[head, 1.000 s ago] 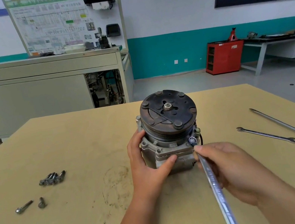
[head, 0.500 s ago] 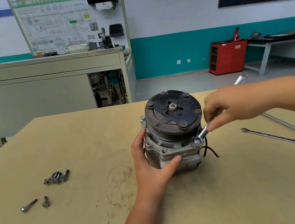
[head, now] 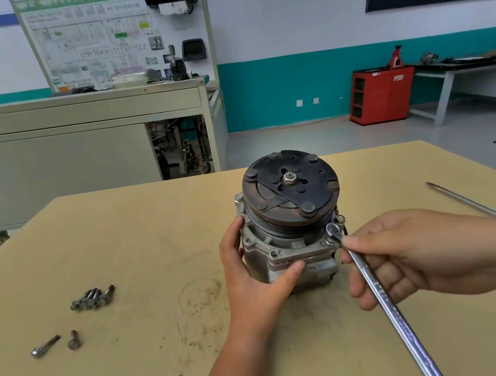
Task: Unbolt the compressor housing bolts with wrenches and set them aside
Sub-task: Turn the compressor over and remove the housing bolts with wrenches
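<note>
upright, grey compressor (head: 287, 247) under black clutch plate (head: 290, 188)

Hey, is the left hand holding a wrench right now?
No, the left hand grips the compressor body, while the wrench is held in the right hand.

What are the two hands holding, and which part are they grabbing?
The left hand grips the compressor by its lower housing. The right hand holds the wrench by its shaft, near the ring end.
</note>
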